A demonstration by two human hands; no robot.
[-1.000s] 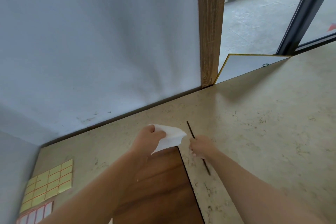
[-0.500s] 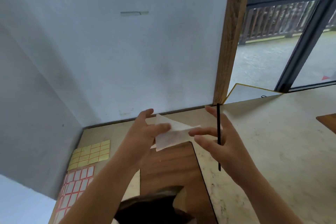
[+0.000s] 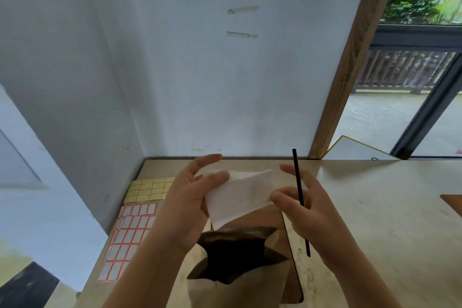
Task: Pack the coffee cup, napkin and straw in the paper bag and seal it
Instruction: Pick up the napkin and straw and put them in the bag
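A white folded napkin [image 3: 240,195] is held in the air between both hands, just above the mouth of an open brown paper bag [image 3: 237,280] that stands at the bottom centre. My left hand [image 3: 190,205] pinches the napkin's left side. My right hand [image 3: 307,207] touches its right corner with thumb and forefinger and also holds a thin black straw [image 3: 300,201] upright between its fingers. The bag's inside is dark; I cannot see a coffee cup.
The bag stands on a wooden board [image 3: 287,270] lying on a pale stone counter [image 3: 375,220]. Sheets of yellow [image 3: 150,189] and red-edged white stickers [image 3: 127,235] lie at the left. A white wall and a wooden post [image 3: 350,70] stand behind.
Both hands lifted the napkin and straw off the counter and brought them together. The view tilted so the open bag came into sight below the napkin.
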